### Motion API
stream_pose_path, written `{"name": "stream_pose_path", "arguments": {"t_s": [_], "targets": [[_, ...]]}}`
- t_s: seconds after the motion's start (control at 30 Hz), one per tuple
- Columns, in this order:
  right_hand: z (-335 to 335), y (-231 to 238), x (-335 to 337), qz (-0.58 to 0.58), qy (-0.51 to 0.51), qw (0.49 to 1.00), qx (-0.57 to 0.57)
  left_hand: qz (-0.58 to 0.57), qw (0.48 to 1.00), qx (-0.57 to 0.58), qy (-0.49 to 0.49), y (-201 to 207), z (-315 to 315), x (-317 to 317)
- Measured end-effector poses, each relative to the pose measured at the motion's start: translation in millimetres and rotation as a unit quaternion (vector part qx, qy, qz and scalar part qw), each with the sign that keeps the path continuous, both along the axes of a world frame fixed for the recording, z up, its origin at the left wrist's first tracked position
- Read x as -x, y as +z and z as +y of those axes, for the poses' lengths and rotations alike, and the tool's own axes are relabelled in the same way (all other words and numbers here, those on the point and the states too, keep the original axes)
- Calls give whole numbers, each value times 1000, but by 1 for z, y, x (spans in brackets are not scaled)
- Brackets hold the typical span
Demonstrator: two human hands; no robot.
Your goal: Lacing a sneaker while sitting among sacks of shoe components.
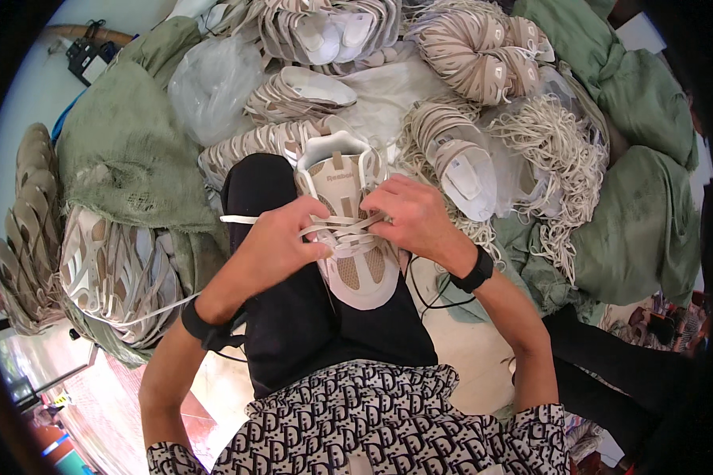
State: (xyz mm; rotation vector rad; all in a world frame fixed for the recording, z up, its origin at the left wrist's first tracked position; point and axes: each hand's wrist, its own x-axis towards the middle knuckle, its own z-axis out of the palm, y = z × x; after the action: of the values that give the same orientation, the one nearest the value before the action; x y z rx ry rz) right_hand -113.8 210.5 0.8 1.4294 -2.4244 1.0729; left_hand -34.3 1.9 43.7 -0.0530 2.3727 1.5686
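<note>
A beige and white shoe upper (362,281) rests on my black-trousered lap, its toe pointing toward me and its tongue standing up at the far end. Pale flat laces (348,230) cross its middle. From the left, my left hand (293,229) pinches the lacing, and one loose lace end sticks out beyond its wrist side. My right hand (408,214) is closed on a lace at the right eyelet edge, with thumb and forefinger together. Each wrist wears a black band. The lower eyelets are partly covered by the laces and fingers.
Stacked shoe uppers (479,47) lie at the back, with more uppers (107,269) bundled at the left. A tangled heap of laces (550,158) is at the right. Green sacks (123,134) and a clear plastic bag (214,75) surround them. Another person's black-clad leg (610,356) reaches in at right.
</note>
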Motion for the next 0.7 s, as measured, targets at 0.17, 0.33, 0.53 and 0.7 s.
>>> {"name": "stream_pose_path", "arguments": {"t_s": [0.17,0.33,0.53,0.7], "targets": [[-8,-2,-2,85,12,995,-49,207,942,243,-108,-4,-3,-13],[-13,8,-1,96,23,984,-145,93,985,128,-66,-6,-14,-5],[-19,10,4,153,98,969,-168,28,993,113,-33,-4,-16,-4],[9,19,35,227,35,958,-172,74,979,185,-32,-8,-18,-8]]}}
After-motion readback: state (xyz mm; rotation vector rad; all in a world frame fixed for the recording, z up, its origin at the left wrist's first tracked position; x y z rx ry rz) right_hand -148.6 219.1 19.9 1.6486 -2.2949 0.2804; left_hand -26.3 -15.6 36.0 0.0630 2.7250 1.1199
